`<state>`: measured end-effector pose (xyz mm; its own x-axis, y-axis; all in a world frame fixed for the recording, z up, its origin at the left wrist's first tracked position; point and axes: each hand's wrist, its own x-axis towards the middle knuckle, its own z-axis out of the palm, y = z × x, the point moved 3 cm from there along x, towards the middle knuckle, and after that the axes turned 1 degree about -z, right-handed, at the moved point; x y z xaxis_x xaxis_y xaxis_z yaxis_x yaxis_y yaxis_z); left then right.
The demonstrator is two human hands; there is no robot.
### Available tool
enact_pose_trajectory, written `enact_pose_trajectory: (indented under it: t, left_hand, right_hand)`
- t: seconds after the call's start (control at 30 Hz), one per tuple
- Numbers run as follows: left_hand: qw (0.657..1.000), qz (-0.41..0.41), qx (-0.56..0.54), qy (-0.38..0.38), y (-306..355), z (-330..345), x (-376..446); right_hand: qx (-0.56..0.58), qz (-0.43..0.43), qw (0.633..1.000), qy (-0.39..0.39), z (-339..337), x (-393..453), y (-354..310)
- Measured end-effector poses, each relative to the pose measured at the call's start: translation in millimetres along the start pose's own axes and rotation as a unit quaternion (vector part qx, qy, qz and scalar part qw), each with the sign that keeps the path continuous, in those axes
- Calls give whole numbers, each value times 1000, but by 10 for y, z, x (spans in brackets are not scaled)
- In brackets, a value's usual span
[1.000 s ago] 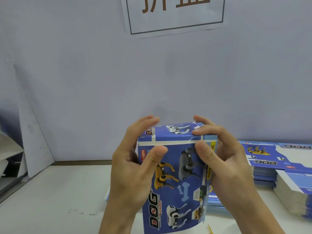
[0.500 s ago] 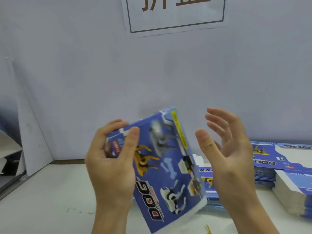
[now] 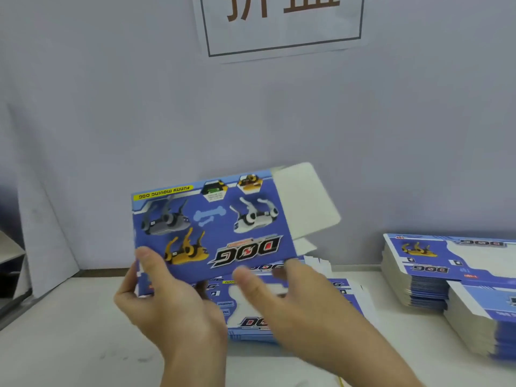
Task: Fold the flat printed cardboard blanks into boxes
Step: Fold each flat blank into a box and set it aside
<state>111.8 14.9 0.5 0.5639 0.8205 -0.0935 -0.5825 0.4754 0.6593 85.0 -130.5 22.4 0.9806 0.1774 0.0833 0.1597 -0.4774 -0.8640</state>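
Blue printed cardboard box (image 3: pixel 212 227) lying sideways, "DOG" upside down (white flap (image 3: pixel 304 202) pointing right); left hand (image 3: pixel 167 305) pinching corner, right hand (image 3: pixel 293 305) fingers relaxed beneath.

Blue printed box (image 3: pixel 212 227) held above table, long side level, DOG print upside down, white end flap (image 3: pixel 304 199) open at right. Flat blanks (image 3: pixel 251 317) lie beneath it. Two taller blank stacks (image 3: pixel 418 277) at right; edges blurred, count unclear.

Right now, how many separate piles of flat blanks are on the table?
3. One pile lies behind the hands, under the held box; two stacks sit at right, one farther back, one nearer at the frame edge. More may be out of frame.
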Motion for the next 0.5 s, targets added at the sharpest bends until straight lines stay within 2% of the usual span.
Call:
enact_pose_trajectory:
  t: [0.07, 0.17, 0.23, 0.27, 0.3, 0.37, 0.43, 0.5]
  left_hand:
    - [997, -61, 12, -52, -125, 64, -44]
    - [966, -159, 37, -201, -325, 146, -167]
    - [927, -217, 68, -300, -413, 157, -256]
    - [911, -223, 102, -331, -442, 140, -278]
    - [902, -204, 146, -350, -454, 117, -278]
    - [903, -114, 220, -350, -400, 101, -219]
    - [910, -36, 219, -351, -282, 108, -142]
    - [896, -20, 212, -390, -205, 122, -111]
  right_hand:
    - [152, -11, 985, 80, -47, 104, 72]
    - [388, -43, 899, 198, -175, 204, 230]
    - [463, -73, 841, 272, -324, 230, 366]
    - [476, -85, 824, 294, -408, 227, 436]
    - [470, -93, 824, 301, -488, 211, 480]
    - [421, -109, 858, 273, -619, 200, 556]
    - [355, -129, 904, 200, -677, 198, 603]
    - [288, -138, 942, 103, -634, 191, 633]
